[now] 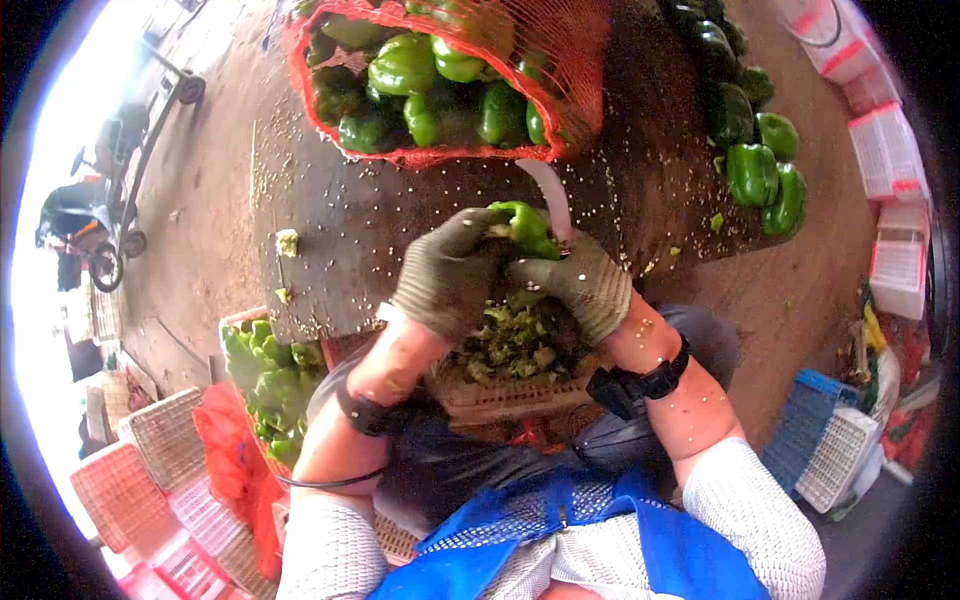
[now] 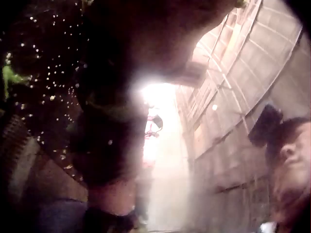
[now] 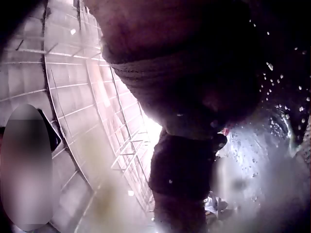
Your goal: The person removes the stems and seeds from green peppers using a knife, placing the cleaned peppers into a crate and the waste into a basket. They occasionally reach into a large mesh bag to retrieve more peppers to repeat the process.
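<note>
In the head view, my gloved left hand (image 1: 450,275) grips a green bell pepper (image 1: 528,228) over the near edge of a dark board. My gloved right hand (image 1: 582,287) is close against the pepper and holds a knife; its curved blade (image 1: 550,195) points up and away, and the handle is hidden in the glove. Below both hands a crate (image 1: 480,400) holds green pepper scraps and cores. Both wrist views are dark: the left glove (image 2: 114,131) and the right glove (image 3: 180,92) show, but the pepper and blade do not stand out there.
A red mesh sack (image 1: 575,90) full of green peppers lies on the seed-strewn board (image 1: 350,215). More peppers (image 1: 752,175) line its right side. At left stands a crate of cut peppers (image 1: 265,375) beside red netting (image 1: 235,450). Stacked baskets (image 1: 150,470) stand farther left, a blue crate (image 1: 815,420) at right.
</note>
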A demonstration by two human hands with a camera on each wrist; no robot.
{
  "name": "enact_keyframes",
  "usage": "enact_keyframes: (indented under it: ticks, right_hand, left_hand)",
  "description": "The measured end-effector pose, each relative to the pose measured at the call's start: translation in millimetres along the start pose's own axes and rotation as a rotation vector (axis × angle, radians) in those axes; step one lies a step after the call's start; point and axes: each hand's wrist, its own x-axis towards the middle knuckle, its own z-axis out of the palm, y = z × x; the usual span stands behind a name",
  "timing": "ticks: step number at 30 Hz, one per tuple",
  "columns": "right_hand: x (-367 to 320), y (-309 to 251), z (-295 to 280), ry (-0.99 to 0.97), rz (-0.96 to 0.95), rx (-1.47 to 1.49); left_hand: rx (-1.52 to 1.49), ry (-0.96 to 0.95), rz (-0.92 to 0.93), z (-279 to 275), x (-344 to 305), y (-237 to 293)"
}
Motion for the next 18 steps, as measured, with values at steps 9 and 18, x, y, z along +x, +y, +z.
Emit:
enact_keyframes:
  ticks: [9, 18]
  right_hand:
    - [-51.9, -27.5, -19.1, 0.262, 0.108, 0.226]
    - [-145.7, 16.0, -18.6, 0.052, 0.043, 0.156]
  left_hand:
    - [1.48, -0.113, -0.069, 0.1, -54.1, 35.9]
    - [0.883, -0.25, 1.321, 28.5, -128.1, 19.5]
